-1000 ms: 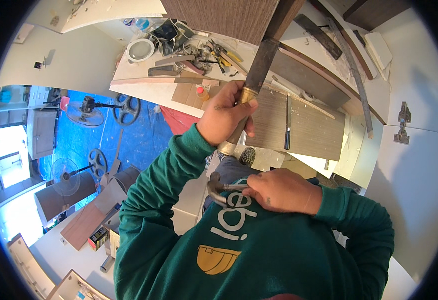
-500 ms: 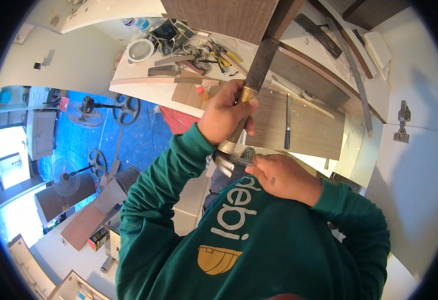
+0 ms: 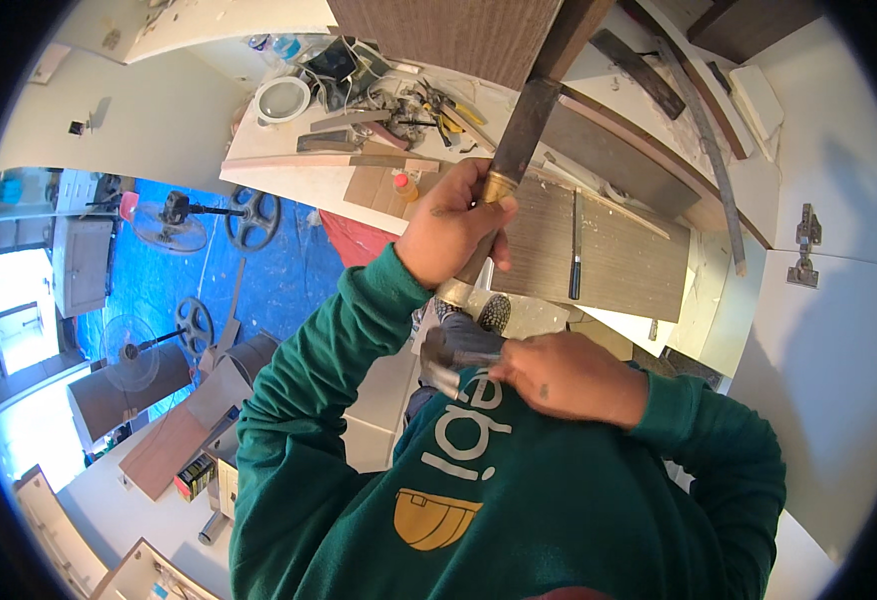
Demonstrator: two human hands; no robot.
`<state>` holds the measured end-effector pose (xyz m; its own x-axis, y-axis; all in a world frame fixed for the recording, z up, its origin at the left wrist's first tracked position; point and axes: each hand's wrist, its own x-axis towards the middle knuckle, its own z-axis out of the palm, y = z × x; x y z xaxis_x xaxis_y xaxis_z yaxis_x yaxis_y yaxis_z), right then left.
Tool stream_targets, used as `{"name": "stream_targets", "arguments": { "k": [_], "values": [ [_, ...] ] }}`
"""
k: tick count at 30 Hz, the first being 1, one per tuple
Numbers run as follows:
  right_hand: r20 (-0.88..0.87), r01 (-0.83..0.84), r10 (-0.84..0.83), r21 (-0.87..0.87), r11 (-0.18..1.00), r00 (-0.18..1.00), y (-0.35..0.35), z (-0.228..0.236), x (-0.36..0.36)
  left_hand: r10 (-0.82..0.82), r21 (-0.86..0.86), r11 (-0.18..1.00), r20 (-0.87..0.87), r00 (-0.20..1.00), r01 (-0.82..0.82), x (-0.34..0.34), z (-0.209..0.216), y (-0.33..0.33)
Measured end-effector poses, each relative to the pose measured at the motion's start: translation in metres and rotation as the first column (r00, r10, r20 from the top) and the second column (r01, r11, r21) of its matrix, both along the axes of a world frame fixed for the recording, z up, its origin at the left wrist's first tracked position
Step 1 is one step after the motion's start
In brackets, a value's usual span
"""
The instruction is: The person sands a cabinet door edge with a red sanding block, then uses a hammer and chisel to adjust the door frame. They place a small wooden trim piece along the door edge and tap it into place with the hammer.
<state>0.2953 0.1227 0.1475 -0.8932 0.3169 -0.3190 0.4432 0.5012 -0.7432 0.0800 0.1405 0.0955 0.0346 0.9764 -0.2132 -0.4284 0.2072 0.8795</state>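
My left hand (image 3: 446, 228) is closed round the handle of a large chisel (image 3: 527, 122), thumb along its brass ferrule. The dark, wide blade slants up and away, its far end at the edge of a brown wooden panel (image 3: 449, 35). A metal band on the handle's butt end shows below my fist. Closer to my chest, my right hand (image 3: 574, 378) grips a claw hammer (image 3: 439, 362) by its shaft. The hammer head is apart from the chisel's butt, just below it. Most of the hammer's handle is hidden in my fist.
A long thin tool with a black handle (image 3: 575, 278) lies on a brown board (image 3: 619, 255). Pliers (image 3: 447, 105), scraps and a small orange bottle (image 3: 406, 187) sit on the white worktop (image 3: 244, 140). Fans (image 3: 169, 222) stand left on blue sheeting. A hinged white door (image 3: 839, 330) is at right.
My right hand has drawn the hammer back toward my chest, opening a gap between its head and the chisel's butt. My left hand and the chisel have stayed almost still.
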Motion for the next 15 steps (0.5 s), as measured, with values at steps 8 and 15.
{"name": "stream_targets", "arguments": {
  "k": [8, 15],
  "values": [
    [0.011, -0.002, 0.002, 0.016, 1.0, 1.0, -0.002, 0.005, 0.0, -0.035, 0.025, 0.999, 0.006, 0.999, 0.035, -0.002, 0.0, 0.0],
    [-0.007, 0.125, -0.125, 0.024, 0.992, 0.992, 0.011, -0.016, -0.002, -0.021, 0.017, 1.0, 0.0, 1.0, 0.021, -0.001, -0.002, -0.001]
  ]
}}
